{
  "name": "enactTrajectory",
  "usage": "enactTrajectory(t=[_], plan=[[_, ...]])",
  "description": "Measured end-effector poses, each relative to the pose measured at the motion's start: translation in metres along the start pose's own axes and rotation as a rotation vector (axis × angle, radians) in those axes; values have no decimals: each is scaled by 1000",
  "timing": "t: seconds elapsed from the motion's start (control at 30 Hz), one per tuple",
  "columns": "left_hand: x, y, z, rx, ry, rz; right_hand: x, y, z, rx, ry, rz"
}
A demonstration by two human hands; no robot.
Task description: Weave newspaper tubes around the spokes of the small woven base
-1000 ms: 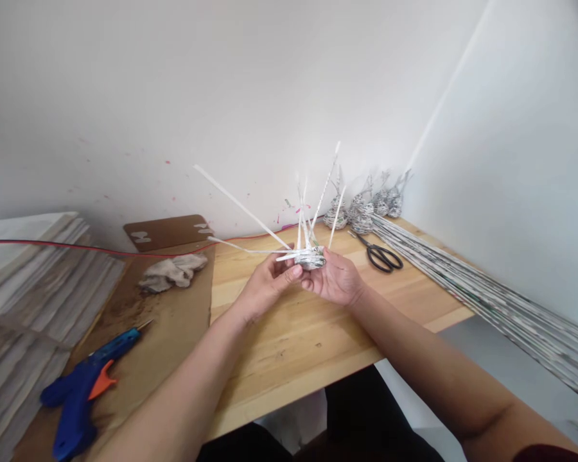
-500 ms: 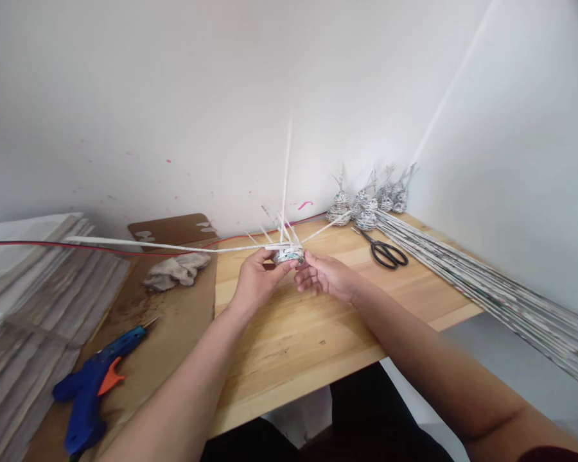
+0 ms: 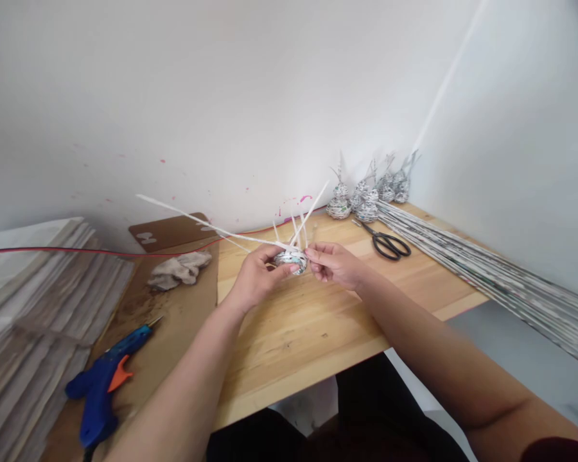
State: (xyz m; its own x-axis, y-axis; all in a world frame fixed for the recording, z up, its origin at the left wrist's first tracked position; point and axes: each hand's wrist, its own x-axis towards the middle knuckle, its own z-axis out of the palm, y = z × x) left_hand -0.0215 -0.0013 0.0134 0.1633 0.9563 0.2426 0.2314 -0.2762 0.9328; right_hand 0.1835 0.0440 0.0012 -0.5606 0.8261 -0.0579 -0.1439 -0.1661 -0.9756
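My left hand (image 3: 257, 277) is closed around a small woven piece of rolled newspaper (image 3: 291, 260), held just above the wooden table (image 3: 308, 321). Several thin white paper sticks (image 3: 212, 226) fan out of the piece, the longest slanting up to the left. My right hand (image 3: 334, 264) pinches the piece's right side, fingers pressed together at one stick's base.
A blue glue gun (image 3: 103, 385) lies on brown cardboard (image 3: 173, 321) at the left, beside a crumpled rag (image 3: 179, 269) and stacked paper sheets (image 3: 33, 301). Black scissors (image 3: 389, 244), several small woven paper figures (image 3: 366, 196) and a bundle of long paper rods (image 3: 491, 276) lie at the right.
The woven piece has been turned in my hands: the long stick swung from level at the left to slanting upward, and the upright stick has dropped. Both hands stayed on the piece.
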Motion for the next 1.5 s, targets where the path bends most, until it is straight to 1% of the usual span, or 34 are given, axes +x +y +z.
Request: enactTrajectory(t=[0.1,0.17,0.27,0.5,0.6,0.7,0.8,0.93,1.03,1.13,1.23,1.37,1.5], plan=[[-1,4,0,-107,-38,-4,-2,-1,1,59,-68,73],[-1,6,0,-161,-42,-35,-2,-1,2,73,-96,102],[-1,7,0,-173,-34,-94,-2,1,3,78,-120,115],[-1,9,1,-208,-13,-166,0,4,5,107,-60,111],[-1,8,2,-137,-1,-161,1,4,6,110,-55,116],[-1,4,2,10,22,-117,2,6,7,115,-50,122],[-1,2,4,126,64,-105,3,9,9,135,-9,128],[-1,0,6,155,70,-127,4,10,11,169,36,155],[-1,-1,7,145,112,-100,3,8,12,185,33,173],[-2,1,8,90,141,-66,3,6,12,197,23,171],[-3,6,9,-39,112,-61,3,6,12,209,18,158],[-4,8,9,-213,109,-124,4,9,12,176,9,137],[-4,9,9,-261,134,-182,4,10,13,133,23,119]])
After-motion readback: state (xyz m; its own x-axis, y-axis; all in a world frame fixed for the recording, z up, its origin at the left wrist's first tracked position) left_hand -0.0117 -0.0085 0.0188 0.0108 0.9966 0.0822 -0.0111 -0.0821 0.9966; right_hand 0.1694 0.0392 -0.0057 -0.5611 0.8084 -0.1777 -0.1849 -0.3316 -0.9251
